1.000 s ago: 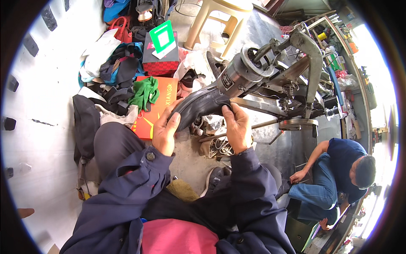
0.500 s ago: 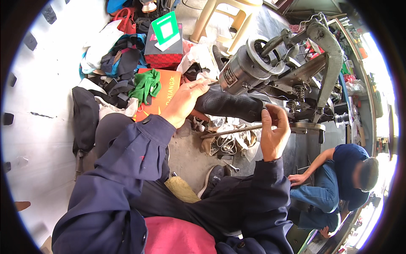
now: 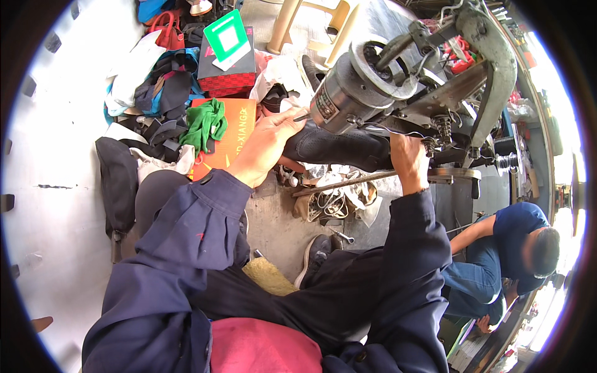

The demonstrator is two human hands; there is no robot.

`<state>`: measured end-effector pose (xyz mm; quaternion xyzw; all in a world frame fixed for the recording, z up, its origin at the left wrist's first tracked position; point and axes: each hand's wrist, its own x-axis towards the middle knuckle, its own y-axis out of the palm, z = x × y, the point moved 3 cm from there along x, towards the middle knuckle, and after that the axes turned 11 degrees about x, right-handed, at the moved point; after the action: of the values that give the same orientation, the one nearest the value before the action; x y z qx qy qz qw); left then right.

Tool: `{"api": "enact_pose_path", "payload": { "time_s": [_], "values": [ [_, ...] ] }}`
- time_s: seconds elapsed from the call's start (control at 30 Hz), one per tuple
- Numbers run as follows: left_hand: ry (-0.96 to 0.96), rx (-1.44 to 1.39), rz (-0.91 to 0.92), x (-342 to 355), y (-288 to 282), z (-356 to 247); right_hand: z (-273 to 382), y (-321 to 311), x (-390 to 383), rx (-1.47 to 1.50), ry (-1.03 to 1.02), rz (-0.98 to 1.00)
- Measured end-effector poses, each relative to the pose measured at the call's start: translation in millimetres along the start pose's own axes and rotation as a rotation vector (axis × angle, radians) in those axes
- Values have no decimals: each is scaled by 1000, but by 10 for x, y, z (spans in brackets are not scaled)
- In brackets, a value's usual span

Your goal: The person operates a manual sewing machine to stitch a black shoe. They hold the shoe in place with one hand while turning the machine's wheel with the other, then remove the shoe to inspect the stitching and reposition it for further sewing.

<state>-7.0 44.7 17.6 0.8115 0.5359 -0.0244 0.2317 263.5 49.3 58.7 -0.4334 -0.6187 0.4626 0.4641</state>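
Observation:
A black perforated leather shoe (image 3: 339,148) lies under the round metal head of a hand-cranked sewing machine (image 3: 351,99). Beside the toe end, my left hand (image 3: 268,144) is closed, thumb and finger pinched round a short dark rod (image 3: 302,117) against the machine's head. Its lower fingers are next to the shoe; whether they also grip it I cannot tell. At the shoe's other end, my right hand (image 3: 410,158) reaches up behind the machine's frame, which hides its fingers.
An orange box (image 3: 239,124) with a green cloth (image 3: 204,124) on it stands left of the machine. Behind are a dark box (image 3: 227,65) and a cream plastic stool (image 3: 286,25). A wrench (image 3: 342,236) lies on the floor. A person in blue (image 3: 519,233) sits at right.
My right hand has moved up from the shoe's near end to behind the machine's frame, and its fingers have gone out of sight. The view has shifted slightly; my left hand keeps its pinch.

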Motion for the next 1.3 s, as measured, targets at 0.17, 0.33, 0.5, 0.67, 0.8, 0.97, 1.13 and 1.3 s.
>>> {"api": "enact_pose_path", "payload": {
  "time_s": [0.17, 0.33, 0.5, 0.67, 0.8, 0.97, 1.13, 1.3],
  "values": [
    [1, -3, -27, -7, -2, 8, -150, 256, 37, 76, 30, -205],
    [-2, -6, -5, 7, -18, 16, -408, 324, 25, 645, 35, -521],
    [8, -21, 13, 27, -25, 58, -493, 188, -138, 637, 73, -571],
    [120, 85, -22, 46, -77, 109, -484, -267, -637, 1293, 357, -452],
    [130, 36, 6, 9, -72, 107, -765, -659, -1191, 1019, 562, -600],
    [115, 11, -23, -117, -3, 35, -1435, -795, -1462, 445, 587, -532],
    [278, 373, -162, -164, -53, -21, -1764, -591, -1405, 370, 692, -292],
    [249, 242, -155, -130, -64, 100, -1888, -396, -1435, 370, 688, -336]
  ]
}}
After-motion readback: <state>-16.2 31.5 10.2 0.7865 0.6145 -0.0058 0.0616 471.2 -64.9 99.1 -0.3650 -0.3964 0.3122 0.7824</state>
